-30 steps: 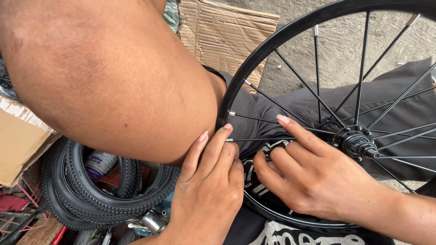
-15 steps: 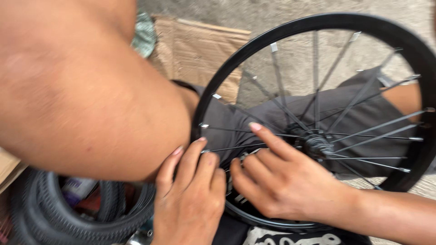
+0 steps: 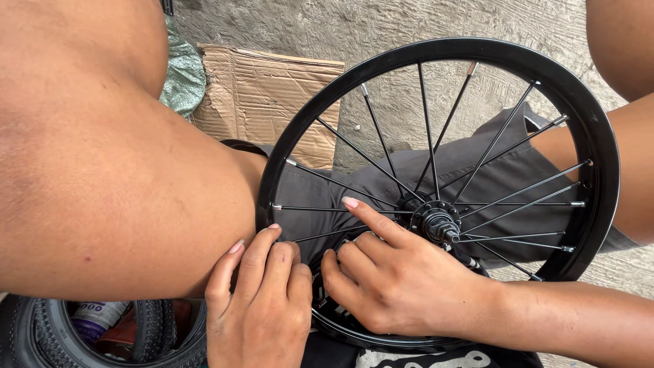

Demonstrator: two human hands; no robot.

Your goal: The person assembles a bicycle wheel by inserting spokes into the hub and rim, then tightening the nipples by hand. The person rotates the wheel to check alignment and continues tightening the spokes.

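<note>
A black bicycle wheel rim (image 3: 599,136) with thin spokes and a hub (image 3: 436,221) lies across my lap, over grey shorts (image 3: 490,160). My left hand (image 3: 262,307) is at the rim's lower left, fingers curled together with their tips pressed to the rim beside my bare knee (image 3: 102,177). My right hand (image 3: 395,283) rests on the spokes just left of the hub. Its forefinger stretches out along a spoke (image 3: 320,208) and its other fingers curl down among the spokes. What the curled fingers pinch is hidden.
A flattened cardboard sheet (image 3: 262,95) and a green sack (image 3: 182,75) lie on the rough concrete floor beyond the wheel. Knobbly black tyres (image 3: 37,337) are stacked at bottom left, with a small bottle (image 3: 95,317) inside them. My other leg fills the right edge.
The view has swung right and down, so the whole wheel now shows. Both hands stay on the same part of the wheel, the right forefinger still extended.
</note>
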